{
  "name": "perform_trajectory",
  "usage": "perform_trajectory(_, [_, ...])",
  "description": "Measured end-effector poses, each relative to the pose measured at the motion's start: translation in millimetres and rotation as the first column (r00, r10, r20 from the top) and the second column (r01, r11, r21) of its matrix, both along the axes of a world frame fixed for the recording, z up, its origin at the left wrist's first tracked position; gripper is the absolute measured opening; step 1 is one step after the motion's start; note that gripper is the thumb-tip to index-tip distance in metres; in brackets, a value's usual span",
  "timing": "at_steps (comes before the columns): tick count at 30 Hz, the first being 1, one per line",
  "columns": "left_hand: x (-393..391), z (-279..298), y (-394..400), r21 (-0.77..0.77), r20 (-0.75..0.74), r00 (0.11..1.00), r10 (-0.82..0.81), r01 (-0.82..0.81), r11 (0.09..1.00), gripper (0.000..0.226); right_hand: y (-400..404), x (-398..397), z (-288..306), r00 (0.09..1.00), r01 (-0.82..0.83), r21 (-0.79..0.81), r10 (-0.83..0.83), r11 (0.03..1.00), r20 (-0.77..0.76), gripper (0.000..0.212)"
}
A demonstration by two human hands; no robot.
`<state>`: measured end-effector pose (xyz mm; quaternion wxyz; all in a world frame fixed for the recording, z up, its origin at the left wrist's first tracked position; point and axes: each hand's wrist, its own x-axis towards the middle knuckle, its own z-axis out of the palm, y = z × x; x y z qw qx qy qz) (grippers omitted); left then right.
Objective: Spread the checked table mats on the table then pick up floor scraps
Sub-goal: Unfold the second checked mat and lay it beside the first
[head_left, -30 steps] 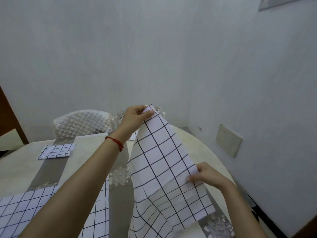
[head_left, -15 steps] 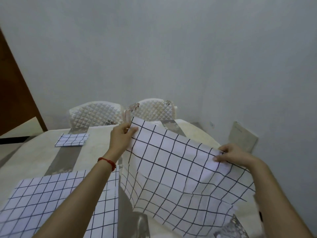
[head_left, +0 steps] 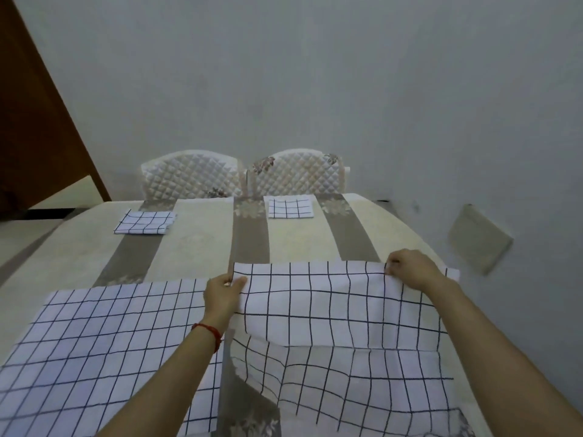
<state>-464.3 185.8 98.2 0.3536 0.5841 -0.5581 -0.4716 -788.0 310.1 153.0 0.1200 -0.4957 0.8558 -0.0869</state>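
At far left we see a brown door point(head_left: 34, 115) against the grey wall point(head_left: 315, 74). The table point(head_left: 195, 244), under a cream cloth with grey stripes, fills the lower view.

Near left: a spread mat point(head_left: 104, 345), white with dark checks, lies flat on the table. Its right edge runs under our left forearm.

Far left of the table: a folded mat point(head_left: 145, 222) lies flat, well apart from the spread one. Behind it stands the left chair point(head_left: 189, 178), quilted white, pushed up to the far table edge.

Centre: our left hand point(head_left: 222, 294) pinches the far left corner of the held mat point(head_left: 340, 313), thumb on top, fingers curled below. A red band point(head_left: 209, 331) sits on that wrist.

The held mat stretches between both hands just above the table. Its far edge is taut and about level. Its near half sags and wrinkles, with a crease across the middle. We cannot tell how much of it touches the table. It lies just beside the spread mat, with a grey stripe showing between them.

Far centre-right: a second folded mat point(head_left: 290, 207) lies before the right chair point(head_left: 296, 175).

Right: our right hand point(head_left: 410, 269) grips the mat's far edge near the right corner, fingers curled over the cloth. A grey wall plate point(head_left: 479, 238) shows beyond it.
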Motion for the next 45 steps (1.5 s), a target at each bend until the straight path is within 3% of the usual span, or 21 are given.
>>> perform_trajectory(6, [-5.2,-46.1,-6.6,0.102,0.025,0.998,0.058,-0.061,0.993,0.01,-41.8,-2.0,-71.9,0.966,-0.069,-0.016,0.063,0.997,-0.249,0.026])
perform_trajectory(10, [-4.8,-75.0,-11.5,0.222,-0.02,0.997,0.071,-0.064,0.973,0.021,-61.0,-1.3,-118.2,0.95,-0.057,-0.068,0.034,0.996,-0.311,0.023])
perform_trajectory(11, [-4.9,-83.5,-11.6,0.252,-0.016,0.997,0.075,-0.068,0.965,0.032,-64.2,-2.1,-127.1,0.948,-0.056,-0.097,0.023,0.994,-0.316,0.022])
perform_trajectory(13, [-4.0,-94.7,-8.0,0.3,0.004,0.996,0.088,-0.085,0.95,0.041,-67.0,-4.2,-143.7,0.958,-0.047,-0.162,-0.002,0.986,-0.286,0.019])
perform_trajectory(15, [-2.3,-104.0,-3.5,0.329,0.034,0.995,0.096,-0.102,0.939,0.01,-63.5,1.0,-157.5,0.977,0.003,-0.206,-0.046,0.978,-0.206,0.029])
perform_trajectory(21, [-1.6,-116.6,0.7,0.285,0.134,0.982,0.133,-0.167,0.944,0.007,-13.8,43.1,-180.9,0.996,0.093,-0.143,-0.093,0.985,0.004,0.044])
perform_trajectory(25, [-3.3,-114.7,2.2,0.179,0.178,0.968,0.177,-0.208,0.962,0.004,25.8,46.5,-200.3,0.986,0.149,0.0,-0.148,0.989,0.083,0.051])
perform_trajectory(32, [6.9,-121.7,12.5,0.204,0.121,0.973,0.195,-0.217,0.955,0.039,40.4,34.9,-215.3,0.992,0.112,0.092,-0.116,0.989,0.042,0.054])
perform_trajectory(37, [16.5,-127.1,33.5,0.216,0.157,0.977,0.146,-0.178,0.96,0.014,42.6,39.5,-223.2,0.991,0.13,0.063,-0.131,0.989,0.004,0.055])
perform_trajectory(41, [21.9,-129.8,38.6,0.175,0.205,0.97,0.13,-0.167,0.97,0.03,41.2,32.5,-226.2,0.995,0.098,0.068,-0.097,0.993,-0.011,0.055])
perform_trajectory(45, [20.9,-133.4,35.5,0.15,0.232,0.966,0.111,-0.148,0.978,0.02,34.4,22.8,-225.2,0.997,0.071,0.09,-0.07,0.993,-0.016,0.055])
